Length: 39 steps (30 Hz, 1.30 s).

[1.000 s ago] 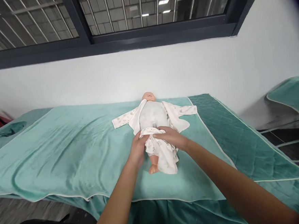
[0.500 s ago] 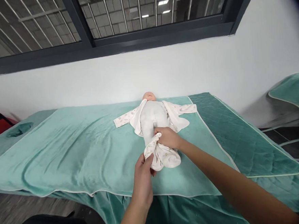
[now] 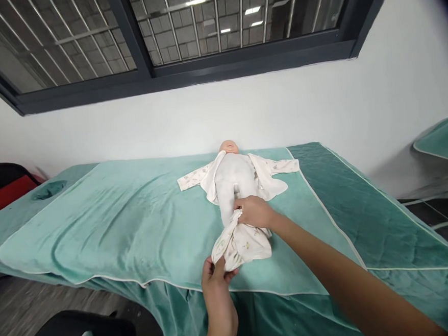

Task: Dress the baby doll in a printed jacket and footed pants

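Now drawing pants (image 3: 251,244), pinched in left hand (image 3: 218,287) and right hand (image 3: 254,212), toward six o'clock, baring more of doll (image 3: 233,173).

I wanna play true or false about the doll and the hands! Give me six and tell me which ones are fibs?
1. The doll lies on the green cover. True.
2. The left hand and right hand both hold the patterned cloth. True.
3. The jacket is closed over the doll. False: it lies open.
4. Its sleeves are spread out sideways. True.
5. The left hand is nearer the doll's head than the right hand. False: the right hand is nearer.
6. The window frame is red. False: it's dark grey.
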Each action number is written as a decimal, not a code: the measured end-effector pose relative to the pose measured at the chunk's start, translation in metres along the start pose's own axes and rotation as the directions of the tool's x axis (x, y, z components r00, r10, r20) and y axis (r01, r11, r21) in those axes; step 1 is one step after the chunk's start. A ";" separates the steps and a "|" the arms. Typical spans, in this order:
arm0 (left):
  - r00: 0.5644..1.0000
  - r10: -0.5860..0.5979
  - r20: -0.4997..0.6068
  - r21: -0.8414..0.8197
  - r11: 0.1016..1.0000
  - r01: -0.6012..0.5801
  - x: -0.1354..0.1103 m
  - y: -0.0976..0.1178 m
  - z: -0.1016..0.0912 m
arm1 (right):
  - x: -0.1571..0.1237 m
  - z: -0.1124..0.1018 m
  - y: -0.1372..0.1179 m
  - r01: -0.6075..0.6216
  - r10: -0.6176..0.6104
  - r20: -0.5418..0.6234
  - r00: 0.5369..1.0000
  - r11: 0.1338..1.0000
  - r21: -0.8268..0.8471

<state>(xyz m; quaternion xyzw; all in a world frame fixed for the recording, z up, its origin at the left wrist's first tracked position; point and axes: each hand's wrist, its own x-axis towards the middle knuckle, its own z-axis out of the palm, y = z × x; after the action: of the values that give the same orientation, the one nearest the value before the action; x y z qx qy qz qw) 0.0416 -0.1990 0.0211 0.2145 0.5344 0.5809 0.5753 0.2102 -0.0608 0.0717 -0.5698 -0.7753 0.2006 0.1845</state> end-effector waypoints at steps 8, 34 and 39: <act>0.986 -0.129 0.108 -0.032 0.991 0.133 0.011 0.017 0.008 | -0.002 0.000 0.000 0.039 -0.038 -0.026 0.999 0.999 0.020; 0.986 -0.158 0.044 -0.037 0.986 0.160 -0.009 0.029 0.015 | -0.012 -0.017 -0.001 0.182 -0.203 0.262 0.943 0.978 0.102; 0.971 -0.217 0.099 -0.138 0.963 0.229 0.003 0.015 0.013 | -0.010 -0.010 0.002 0.203 -0.215 0.216 0.952 0.976 0.074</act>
<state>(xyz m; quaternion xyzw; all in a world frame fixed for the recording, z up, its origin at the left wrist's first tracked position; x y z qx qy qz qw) 0.0450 -0.1879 0.0374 0.1333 0.4860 0.5412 0.6732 0.2199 -0.0693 0.0785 -0.4536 -0.8416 0.2622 0.1309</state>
